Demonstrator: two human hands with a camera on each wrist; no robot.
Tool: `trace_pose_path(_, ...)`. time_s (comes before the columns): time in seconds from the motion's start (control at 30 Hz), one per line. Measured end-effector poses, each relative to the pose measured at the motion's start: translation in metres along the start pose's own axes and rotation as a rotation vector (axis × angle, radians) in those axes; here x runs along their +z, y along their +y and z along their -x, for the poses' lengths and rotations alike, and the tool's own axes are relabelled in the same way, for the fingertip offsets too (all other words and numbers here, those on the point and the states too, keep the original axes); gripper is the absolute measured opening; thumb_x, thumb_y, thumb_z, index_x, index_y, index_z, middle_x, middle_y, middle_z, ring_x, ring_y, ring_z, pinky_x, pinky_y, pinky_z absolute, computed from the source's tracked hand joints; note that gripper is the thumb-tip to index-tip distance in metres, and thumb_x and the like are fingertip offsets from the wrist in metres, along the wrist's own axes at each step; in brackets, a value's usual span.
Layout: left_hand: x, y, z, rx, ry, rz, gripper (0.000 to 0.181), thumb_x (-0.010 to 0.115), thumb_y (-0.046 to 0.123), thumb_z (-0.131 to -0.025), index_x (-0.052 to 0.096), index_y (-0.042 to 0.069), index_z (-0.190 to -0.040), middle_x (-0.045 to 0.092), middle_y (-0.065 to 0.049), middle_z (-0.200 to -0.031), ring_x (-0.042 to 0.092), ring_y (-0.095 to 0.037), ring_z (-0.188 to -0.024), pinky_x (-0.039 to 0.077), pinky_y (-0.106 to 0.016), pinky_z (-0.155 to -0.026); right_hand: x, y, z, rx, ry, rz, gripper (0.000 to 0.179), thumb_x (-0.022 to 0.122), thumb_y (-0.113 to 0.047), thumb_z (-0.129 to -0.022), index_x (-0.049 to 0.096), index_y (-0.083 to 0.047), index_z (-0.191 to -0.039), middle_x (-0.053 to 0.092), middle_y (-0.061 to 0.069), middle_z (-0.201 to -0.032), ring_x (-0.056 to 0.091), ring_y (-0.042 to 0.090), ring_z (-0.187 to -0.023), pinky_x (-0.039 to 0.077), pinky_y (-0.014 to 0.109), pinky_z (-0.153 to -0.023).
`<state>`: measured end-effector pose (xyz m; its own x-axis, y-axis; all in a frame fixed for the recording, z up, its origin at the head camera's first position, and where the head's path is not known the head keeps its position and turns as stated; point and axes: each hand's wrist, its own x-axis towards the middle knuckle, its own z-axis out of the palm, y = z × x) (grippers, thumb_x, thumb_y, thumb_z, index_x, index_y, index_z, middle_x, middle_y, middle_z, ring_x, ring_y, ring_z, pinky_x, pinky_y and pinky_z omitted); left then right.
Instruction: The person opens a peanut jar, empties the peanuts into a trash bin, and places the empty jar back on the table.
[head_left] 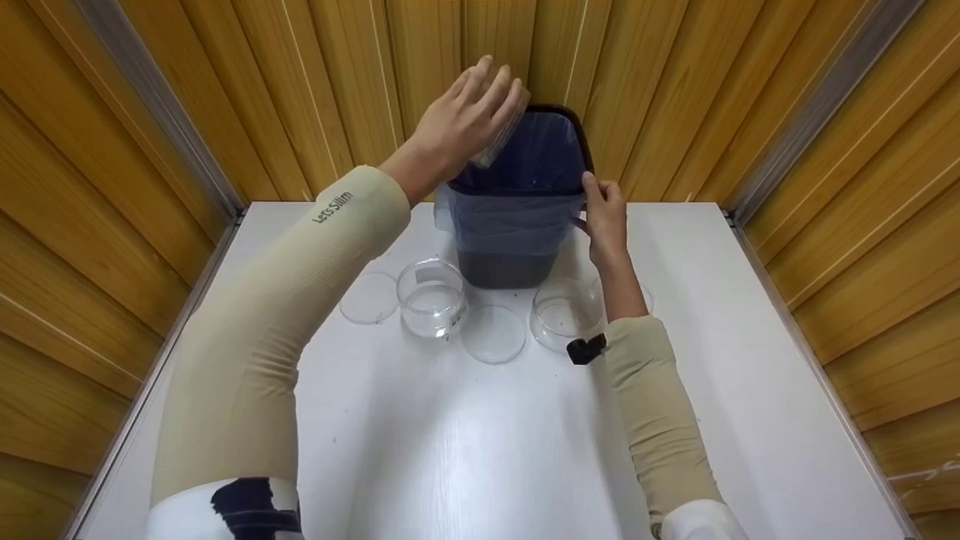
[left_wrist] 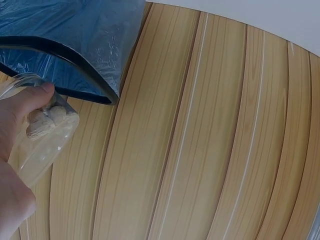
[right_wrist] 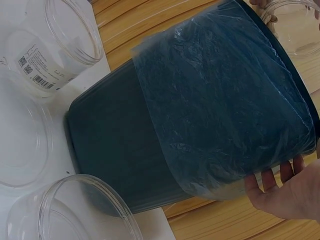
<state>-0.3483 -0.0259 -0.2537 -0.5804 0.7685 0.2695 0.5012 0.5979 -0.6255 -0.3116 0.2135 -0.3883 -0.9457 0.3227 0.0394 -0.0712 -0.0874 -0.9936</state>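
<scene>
My left hand grips a clear plastic jar, held tilted at the mouth of a dark trash bin. Pale beige lumps show inside the jar in the left wrist view. Blue plastic liner folds over the bin's rim and hangs down its outside. My right hand holds the bin's right rim, thumb on top and the other fingers against the outer side, partly hidden in the head view.
In front of the bin stand two clear jars, a left one with a label and a right one. Clear round lids lie beside them, one at left and one between. Wood-patterned panels enclose the white table.
</scene>
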Motion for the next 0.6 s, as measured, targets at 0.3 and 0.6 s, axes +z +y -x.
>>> trace_pose_path(0.3, 0.01, 0.003, 0.006, 0.029, 0.046, -0.029, 0.087, 0.074, 0.003, -0.088, 0.022, -0.002, -0.157, 0.031, -0.024, -0.159, 0.03, -0.044, -0.147, 0.03, -0.045, -0.121, 0.006, -0.006, 0.004, 0.016, -0.027, -0.012, 0.023, 0.053, -0.035, -0.105, 0.046, -0.013, -0.099, 0.044, 0.001, -0.095, 0.048, 0.015, -0.088, 0.049, 0.048, -0.097)
trace_pose_path(0.6, 0.005, 0.001, 0.005, -0.054, -0.049, 0.058, 0.092, 0.073, 0.004, -0.086, 0.016, -0.001, -0.159, 0.024, -0.025, -0.161, 0.024, -0.045, -0.149, 0.025, -0.046, -0.123, 0.005, -0.019, 0.015, 0.024, -0.045, 0.003, 0.02, 0.051, -0.031, -0.106, 0.047, -0.012, -0.101, 0.045, 0.004, -0.096, 0.051, 0.017, -0.089, 0.049, 0.05, -0.099)
